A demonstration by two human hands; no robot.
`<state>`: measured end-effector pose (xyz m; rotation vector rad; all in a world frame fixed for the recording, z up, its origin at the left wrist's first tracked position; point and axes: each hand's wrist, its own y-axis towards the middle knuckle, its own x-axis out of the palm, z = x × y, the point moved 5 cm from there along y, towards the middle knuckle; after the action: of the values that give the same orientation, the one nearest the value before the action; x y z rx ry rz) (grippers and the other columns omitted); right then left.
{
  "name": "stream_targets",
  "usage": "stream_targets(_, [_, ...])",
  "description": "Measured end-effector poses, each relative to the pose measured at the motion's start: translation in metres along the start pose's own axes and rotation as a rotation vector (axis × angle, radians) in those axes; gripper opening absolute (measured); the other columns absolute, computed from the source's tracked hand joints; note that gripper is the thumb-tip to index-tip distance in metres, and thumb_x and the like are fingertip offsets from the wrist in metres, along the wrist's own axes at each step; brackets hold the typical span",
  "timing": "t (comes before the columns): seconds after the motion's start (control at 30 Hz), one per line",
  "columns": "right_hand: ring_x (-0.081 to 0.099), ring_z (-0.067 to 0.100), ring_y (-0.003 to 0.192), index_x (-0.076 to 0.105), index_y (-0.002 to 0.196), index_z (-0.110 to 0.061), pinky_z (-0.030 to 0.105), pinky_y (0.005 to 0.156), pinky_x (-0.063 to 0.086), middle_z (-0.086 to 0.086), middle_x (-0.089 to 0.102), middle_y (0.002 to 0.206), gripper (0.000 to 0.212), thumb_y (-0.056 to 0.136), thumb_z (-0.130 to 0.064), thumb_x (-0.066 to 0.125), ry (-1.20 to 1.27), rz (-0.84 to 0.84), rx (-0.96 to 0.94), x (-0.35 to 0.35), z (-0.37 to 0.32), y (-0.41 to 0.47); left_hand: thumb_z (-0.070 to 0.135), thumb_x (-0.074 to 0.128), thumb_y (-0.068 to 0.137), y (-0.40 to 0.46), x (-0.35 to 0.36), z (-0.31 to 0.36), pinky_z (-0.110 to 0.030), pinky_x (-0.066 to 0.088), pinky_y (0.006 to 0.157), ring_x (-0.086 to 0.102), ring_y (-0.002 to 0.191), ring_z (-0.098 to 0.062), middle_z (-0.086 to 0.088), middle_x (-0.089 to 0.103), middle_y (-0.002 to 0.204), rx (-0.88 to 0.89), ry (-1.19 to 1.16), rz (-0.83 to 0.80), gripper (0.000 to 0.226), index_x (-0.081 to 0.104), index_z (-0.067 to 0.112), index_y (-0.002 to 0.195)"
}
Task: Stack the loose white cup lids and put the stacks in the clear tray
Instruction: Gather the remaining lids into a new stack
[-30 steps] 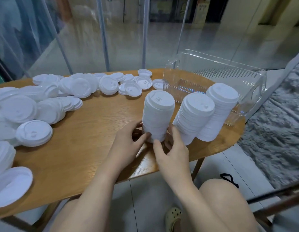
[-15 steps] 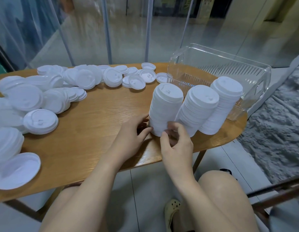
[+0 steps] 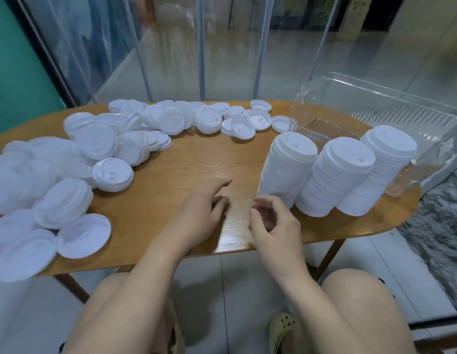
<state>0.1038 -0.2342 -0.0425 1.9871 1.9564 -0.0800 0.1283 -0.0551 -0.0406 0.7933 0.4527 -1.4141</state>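
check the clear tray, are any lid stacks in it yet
No, the clear tray holds no lids; the three lid stacks stand on the table in front of it.

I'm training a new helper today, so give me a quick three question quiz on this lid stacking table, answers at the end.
1. How many tall lid stacks stand by the clear tray?
2. True or false: the tray already holds a stack.
3. Which hand is nearer the stacks: A left, B right?

Key: 1. Three: left stack, middle stack, right stack. 2. False. 3. B, the right hand; the left hand is farther.
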Motion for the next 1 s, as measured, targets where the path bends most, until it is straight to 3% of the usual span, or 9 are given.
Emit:
stream_targets(0.1, [0.065,0.004,0.089,0.069,0.112,-0.02,0.014,0.072,0.052,-0.006,0.069,0.1,0.016,0.098,-0.014,0.065,-0.013,-0.136,-0.017,0.028,-0.006,0.006,0.023,0.061,0.104,-0.025,-0.045,-0.018,-0.022,0.035,0.11,0.05,0.134,-0.009,0.009,0.059,0.144,-0.059,0.097,0.068,0.041,0.058,0.027,0.144])
stream_targets(0.27, [0.069,0.008,0.09,0.068,0.107,-0.025,0.014,0.075,0.053,-0.005,0.07,0.099,0.01,0.098,-0.021,0.065,-0.032,-0.371,-0.046,0.088,-0.014,0.022,0.025,0.061,0.103,-0.076,-0.116,-0.053,-0.021,0.038,0.104,0.054,0.126,-0.008,0.008,0.063,0.136,-0.232,0.18,0.295,0.037,0.061,0.023,0.14])
stream_targets(0.4, [0.069,0.015,0.089,0.067,0.096,-0.033,0.023,0.078,0.055,-0.002,0.069,0.093,0.015,0.093,-0.019,0.07,-0.028,-0.463,-0.087,0.136,-0.019,0.031,0.025,0.062,0.102,-0.118,-0.14,-0.073,-0.029,0.044,0.105,0.055,0.117,-0.005,0.013,0.065,0.123,-0.295,0.22,0.445,0.027,0.067,0.025,0.128])
stream_targets(0.5, [0.064,0.005,0.088,0.067,0.1,-0.034,0.008,0.074,0.046,-0.01,0.063,0.094,0.018,0.089,-0.023,0.076,-0.041,-0.58,-0.155,0.166,-0.028,0.025,0.021,0.062,0.098,-0.132,-0.158,-0.072,-0.028,0.044,0.099,0.058,0.112,-0.01,0.006,0.069,0.115,-0.259,0.288,0.571,0.02,0.072,0.018,0.115])
stream_targets(0.6, [0.055,-0.007,0.105,0.066,0.111,-0.034,0.007,0.079,0.041,-0.021,0.056,0.105,0.027,0.086,-0.035,0.077,-0.141,-0.747,-0.316,0.196,-0.044,0.014,0.02,0.066,0.094,-0.137,-0.175,-0.073,-0.024,0.044,0.097,0.058,0.11,-0.012,0.003,0.069,0.114,-0.248,0.337,0.735,0.021,0.072,0.013,0.113])
stream_targets(0.7, [0.054,-0.005,0.111,0.066,0.117,-0.032,0.012,0.085,0.043,-0.023,0.055,0.111,0.033,0.086,-0.039,0.075,-0.104,-0.816,-0.367,0.217,-0.055,0.013,0.039,0.07,0.089,-0.14,-0.181,-0.096,-0.033,0.042,0.102,0.053,0.116,-0.016,0.004,0.064,0.123,-0.438,0.335,0.816,0.043,0.066,0.018,0.126])
stream_targets(0.83, [0.057,-0.006,0.106,0.068,0.112,-0.031,0.006,0.079,0.043,-0.019,0.057,0.111,0.027,0.086,-0.035,0.076,-0.047,-0.797,-0.345,0.222,-0.053,0.022,0.071,0.074,0.077,-0.138,-0.177,-0.127,-0.028,0.024,0.104,0.043,0.129,-0.016,0.011,0.056,0.134,-0.702,0.304,0.76,0.079,0.055,0.026,0.138])
stream_targets(1.0, [0.059,0.002,0.1,0.07,0.105,-0.029,0.009,0.079,0.046,-0.015,0.06,0.104,0.019,0.088,-0.025,0.078,-0.046,-0.735,-0.317,0.222,-0.047,0.034,0.086,0.07,0.065,-0.132,-0.181,-0.138,-0.029,0.022,0.106,0.045,0.124,-0.01,0.02,0.057,0.121,-0.743,0.322,0.754,0.076,0.061,0.035,0.121])
